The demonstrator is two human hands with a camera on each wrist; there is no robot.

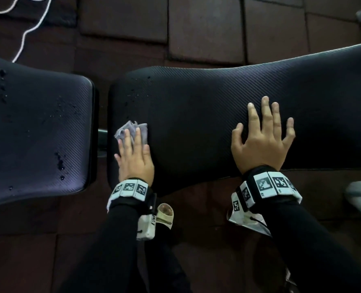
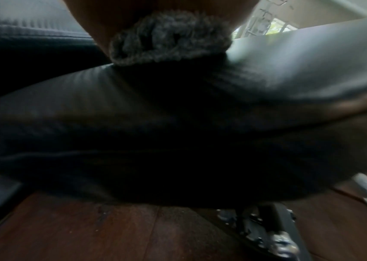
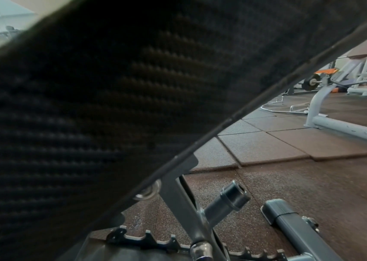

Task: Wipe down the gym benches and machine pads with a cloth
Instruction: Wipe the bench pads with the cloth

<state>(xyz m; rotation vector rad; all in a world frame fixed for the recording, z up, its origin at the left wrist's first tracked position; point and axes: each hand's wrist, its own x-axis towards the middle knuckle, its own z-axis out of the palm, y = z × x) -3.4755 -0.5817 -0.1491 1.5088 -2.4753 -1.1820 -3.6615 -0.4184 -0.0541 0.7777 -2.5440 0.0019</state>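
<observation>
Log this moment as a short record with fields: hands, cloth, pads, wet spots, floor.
left hand: left hand presses flat, fingers straight, on the grey cloth
right hand: right hand rests flat, fingers spread, on the long back pad
cloth: bunched, near the back pad's left end
seat pad: seat pad lies left of the back pad, across a gap
wet spots: droplets on the seat pad, and a few on the back pad above the cloth
floor: brown rubber tiles

The left hand (image 1: pixel 134 158) presses a crumpled grey cloth (image 1: pixel 133 132) flat onto the near left end of a long black textured bench pad (image 1: pixel 196 106). The right hand (image 1: pixel 262 138) rests spread on the pad further right. A second black pad (image 1: pixel 38 132), dotted with droplets, lies left.
</observation>
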